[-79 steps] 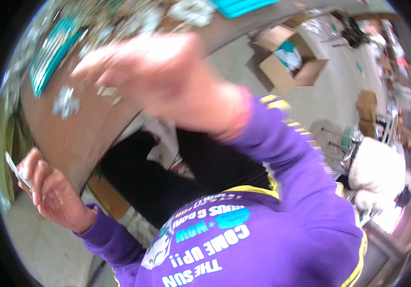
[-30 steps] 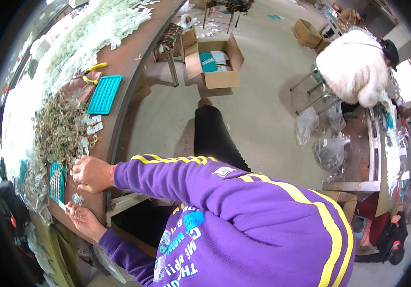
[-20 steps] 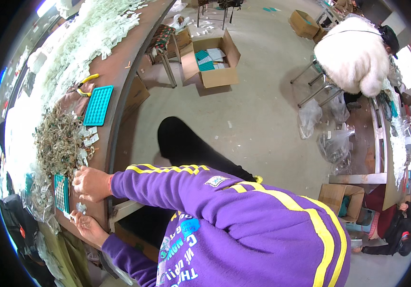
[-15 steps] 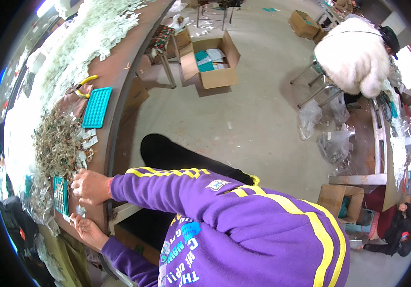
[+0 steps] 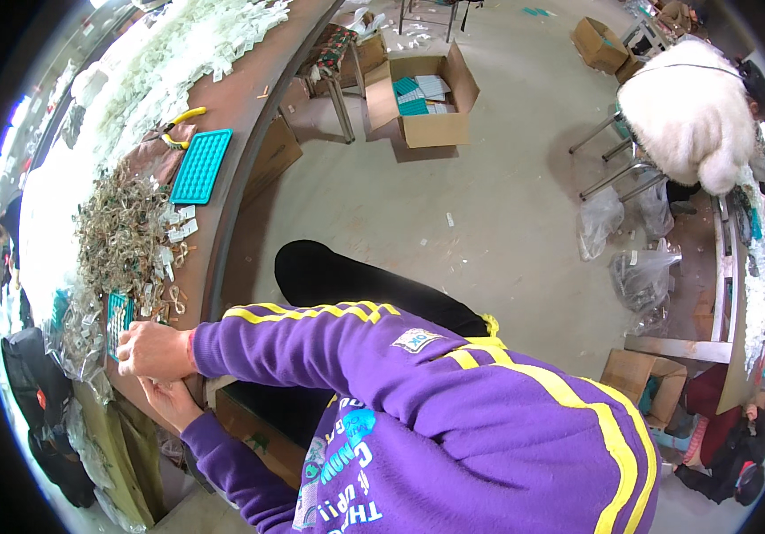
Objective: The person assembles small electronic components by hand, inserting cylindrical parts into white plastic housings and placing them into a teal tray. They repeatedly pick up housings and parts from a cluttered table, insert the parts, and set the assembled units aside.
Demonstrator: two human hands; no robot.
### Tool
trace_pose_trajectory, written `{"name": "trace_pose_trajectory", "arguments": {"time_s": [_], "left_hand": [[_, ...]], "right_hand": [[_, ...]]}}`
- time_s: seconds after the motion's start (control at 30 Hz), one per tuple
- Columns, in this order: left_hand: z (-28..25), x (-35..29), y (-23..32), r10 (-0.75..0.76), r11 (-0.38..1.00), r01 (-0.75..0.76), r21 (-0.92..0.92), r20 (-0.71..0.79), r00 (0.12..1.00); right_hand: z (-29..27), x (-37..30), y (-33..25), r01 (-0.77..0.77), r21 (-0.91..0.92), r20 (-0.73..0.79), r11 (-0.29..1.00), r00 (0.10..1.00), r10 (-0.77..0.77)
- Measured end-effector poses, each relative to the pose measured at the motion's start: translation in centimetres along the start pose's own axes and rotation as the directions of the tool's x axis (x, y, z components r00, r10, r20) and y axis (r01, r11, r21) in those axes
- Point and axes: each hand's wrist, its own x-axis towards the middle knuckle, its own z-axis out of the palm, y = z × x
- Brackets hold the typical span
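At the edge of the brown table, my right hand (image 5: 153, 349) is closed, its fingertips pinched together beside a teal gridded tray (image 5: 119, 311). Small pale pieces fill part of that tray. My left hand (image 5: 169, 399) is right below the right one, partly covered by it, with its fingers bent toward the same spot. Whatever both hands pinch is hidden. Just beyond the tray lies a heap of tan string loops (image 5: 120, 233) mixed with small pale tags. A second teal gridded tray (image 5: 202, 167) rests farther along the table edge.
Yellow-handled pliers (image 5: 178, 127) lie near the second tray. White tags (image 5: 213, 40) cover the far table. On the floor stand an open cardboard box (image 5: 436, 132) and a stool (image 5: 336, 67). A person in a fluffy white coat (image 5: 689, 111) sits at another table on the right.
My right hand has come down to my left, so the two now meet beside the tray and overlap. The whole view has shifted slightly.
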Motion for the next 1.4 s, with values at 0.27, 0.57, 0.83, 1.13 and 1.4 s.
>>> {"name": "trace_pose_trajectory", "arguments": {"time_s": [0.27, 0.57, 0.83, 1.13, 1.4], "left_hand": [[-2.6, 1.1, -4.0, 0.251, 0.843, -0.276, 0.461, 0.116, 0.961], [0.7, 3.7, -3.6, 0.218, 0.755, -0.220, 0.617, 0.080, 0.973], [-0.7, 3.2, -0.9, 0.317, 0.754, -0.237, 0.612, -0.025, 0.948], [-2.5, 3.8, -2.4, 0.317, 0.790, -0.247, 0.561, -0.030, 0.948], [-3.5, 3.4, -3.2, 0.314, 0.813, -0.244, 0.528, -0.045, 0.949]], "right_hand": [[2.2, 0.3, 0.7, 0.081, -0.141, 0.117, 0.987, 0.991, -0.065], [3.9, -0.1, 1.1, 0.153, -0.165, 0.249, 0.974, 0.962, -0.109], [1.9, 0.8, 1.6, 0.035, -0.080, 0.388, 0.996, 0.922, -0.001], [2.4, 1.2, 2.8, -0.090, 0.005, 0.451, 0.996, 0.889, 0.078], [3.2, 1.4, 2.1, -0.118, -0.022, 0.404, 0.993, 0.907, 0.117]]}}
